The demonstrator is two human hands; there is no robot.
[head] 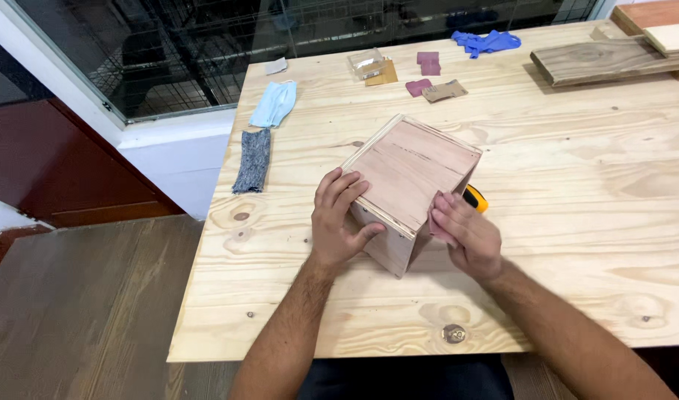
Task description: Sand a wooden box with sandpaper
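Note:
A small wooden box (406, 178) stands tilted on the pine table (562, 192), its flat plywood face turned up toward me. My left hand (338, 216) grips its near left corner, fingers over the top face and thumb on the side. My right hand (465, 233) presses a reddish piece of sandpaper (437, 222) against the box's right side. A yellow and black tool (474, 198) peeks out just behind my right hand, mostly hidden.
At the table's left edge lie a grey cloth strip (252, 159) and a light blue face mask (274, 103). Farther back are sandpaper scraps (432, 74), a clear plastic piece (368, 63) and blue gloves (487, 41). Wooden planks (606, 59) lie at the back right.

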